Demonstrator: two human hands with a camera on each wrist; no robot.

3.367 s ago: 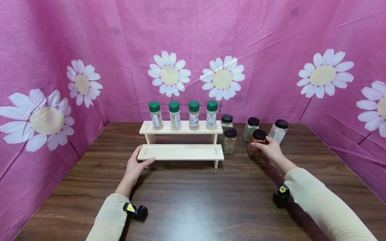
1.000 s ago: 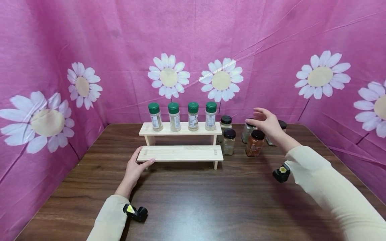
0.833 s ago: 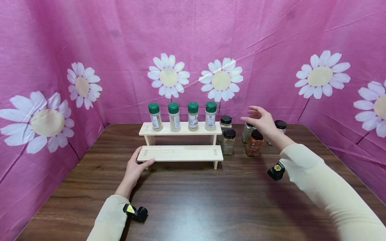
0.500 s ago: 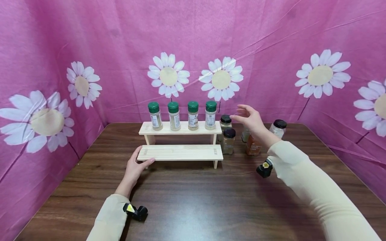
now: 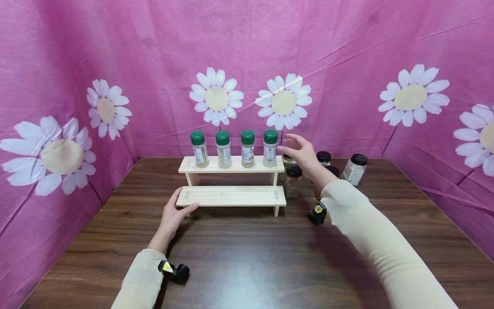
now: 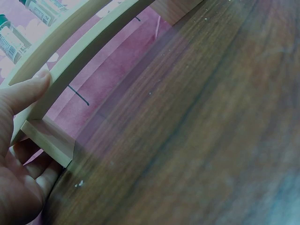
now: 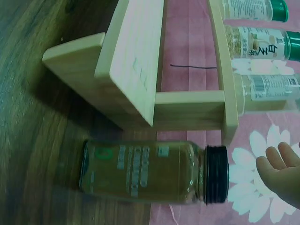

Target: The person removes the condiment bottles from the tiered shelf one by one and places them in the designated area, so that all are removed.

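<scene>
A two-tier wooden spice rack stands on the table, and my left hand grips the left end of its lower shelf. In the left wrist view the thumb lies on the shelf while the fingers curl behind its leg. My right hand is raised beside the upper shelf's right end, fingers loosely bent and holding nothing. Closest to it is the rightmost green-capped spice jar. Below it stands a black-lidded jar of ground cinnamon, to the right of the rack.
Several green-capped jars line the upper shelf. Behind the right arm, a black-lidded jar and a red-brown spice jar are partly hidden. A white-filled jar stands farther right. Pink flowered cloth hangs behind the table.
My right hand first held the red-brown spice jar, then let go and rose. It has since moved left over the black-lidded jars to the rack's upper right end. My left hand stays put.
</scene>
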